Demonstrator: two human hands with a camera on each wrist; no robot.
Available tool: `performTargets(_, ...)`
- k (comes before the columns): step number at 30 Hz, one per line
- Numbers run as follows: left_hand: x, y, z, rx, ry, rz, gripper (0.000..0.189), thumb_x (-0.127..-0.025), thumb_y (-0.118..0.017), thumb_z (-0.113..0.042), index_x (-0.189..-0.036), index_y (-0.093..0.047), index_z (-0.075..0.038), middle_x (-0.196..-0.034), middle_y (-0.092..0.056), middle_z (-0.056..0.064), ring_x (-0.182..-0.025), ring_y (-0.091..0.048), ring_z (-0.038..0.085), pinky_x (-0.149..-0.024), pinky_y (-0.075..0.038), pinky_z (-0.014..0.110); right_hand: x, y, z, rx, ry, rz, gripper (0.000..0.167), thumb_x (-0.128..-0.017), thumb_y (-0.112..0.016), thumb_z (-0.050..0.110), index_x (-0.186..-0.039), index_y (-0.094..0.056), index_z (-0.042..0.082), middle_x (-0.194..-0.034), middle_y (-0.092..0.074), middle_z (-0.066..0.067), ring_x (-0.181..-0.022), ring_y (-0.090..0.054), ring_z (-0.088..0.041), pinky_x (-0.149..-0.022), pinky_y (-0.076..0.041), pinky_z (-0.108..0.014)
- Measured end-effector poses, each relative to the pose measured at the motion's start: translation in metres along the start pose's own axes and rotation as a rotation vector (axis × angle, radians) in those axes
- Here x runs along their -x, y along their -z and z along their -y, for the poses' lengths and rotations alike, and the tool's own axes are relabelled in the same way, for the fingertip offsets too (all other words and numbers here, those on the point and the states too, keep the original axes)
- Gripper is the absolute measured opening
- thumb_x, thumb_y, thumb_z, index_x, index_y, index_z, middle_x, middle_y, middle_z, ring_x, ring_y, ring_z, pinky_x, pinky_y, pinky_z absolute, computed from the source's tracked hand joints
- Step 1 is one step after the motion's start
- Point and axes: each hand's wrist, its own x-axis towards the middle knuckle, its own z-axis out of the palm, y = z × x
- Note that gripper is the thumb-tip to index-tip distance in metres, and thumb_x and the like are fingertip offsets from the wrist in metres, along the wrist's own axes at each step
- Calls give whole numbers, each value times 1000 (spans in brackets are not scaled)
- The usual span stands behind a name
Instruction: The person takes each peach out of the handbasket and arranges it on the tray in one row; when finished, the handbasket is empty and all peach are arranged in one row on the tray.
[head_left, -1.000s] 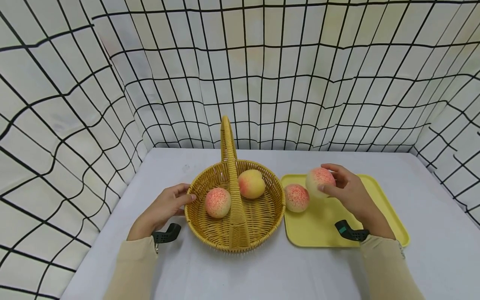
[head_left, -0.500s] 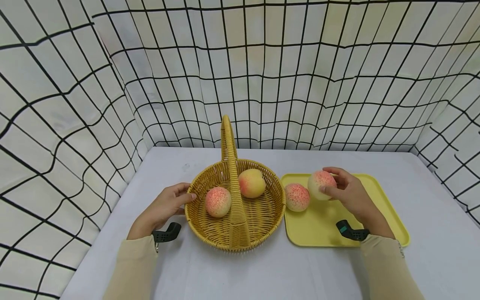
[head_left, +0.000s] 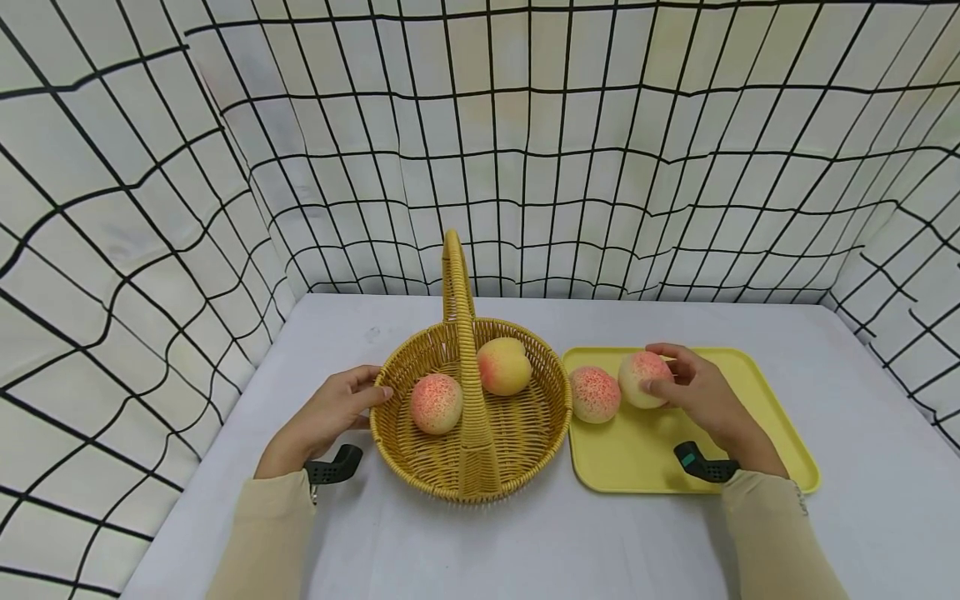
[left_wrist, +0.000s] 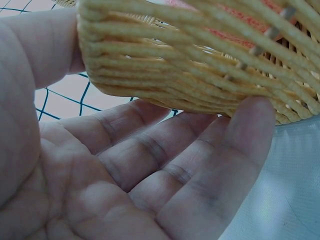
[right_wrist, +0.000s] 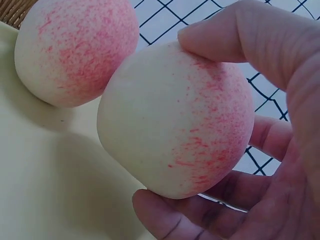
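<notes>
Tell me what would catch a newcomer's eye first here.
Likely the wicker basket near the head view's middle, its tall handle rising between a red-speckled peach and a yellow one. Next, the bright yellow tray to its right, where the right grip holds a red-and-cream peach beside another peach.

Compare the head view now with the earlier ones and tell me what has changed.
The right hand has come slightly down and rightward in the head view, lowering the white-and-pink peach it grips toward the yellow tray. Nothing was newly grasped or let go. Unchanged: the left hand holding the basket, the yellow peach and red-speckled peach inside it, and the other peach on the tray.
</notes>
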Motion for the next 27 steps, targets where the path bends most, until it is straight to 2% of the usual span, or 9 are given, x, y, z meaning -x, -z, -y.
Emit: performTargets(27, 1, 0, -1, -4, -7, 6, 55, -106, -57, -19, -151, -42, 9, -139, -57, 30, -113, -68, 30, -87, -62, 41, 1, 2, -8, -15, -38, 63, 69, -96, -75, 19, -155, -43, 5, -130, -62, -22, -97, -65, -16, -81, -59, -30)
